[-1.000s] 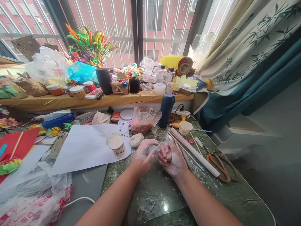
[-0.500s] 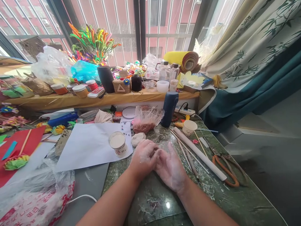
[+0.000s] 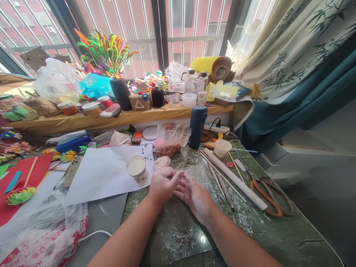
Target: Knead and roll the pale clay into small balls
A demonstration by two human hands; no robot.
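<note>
My left hand (image 3: 164,182) and my right hand (image 3: 196,194) are cupped together over the table, both dusted with white powder. The left curls over from above, its fingers closed against the right. The right lies palm inward underneath, fingers bent. The small pale lump of clay seen in my right hand earlier is hidden between them. Just beyond my left hand lies a bigger whitish lump of clay (image 3: 162,162). To its left, a paper cup (image 3: 137,168) filled with pale powder stands on a white sheet of paper (image 3: 97,174).
Right of my hands lie a white rolling pin (image 3: 236,180), thin sticks (image 3: 214,174) and orange-handled scissors (image 3: 268,200). Behind stand a blue bottle (image 3: 198,128), another paper cup (image 3: 222,147) and a plastic bag of brown material (image 3: 169,142). A crumpled plastic bag (image 3: 50,237) lies at the left.
My left hand came over my right, which held the small lump of clay in view a second ago. The palms now meet, and the lump is out of sight.
</note>
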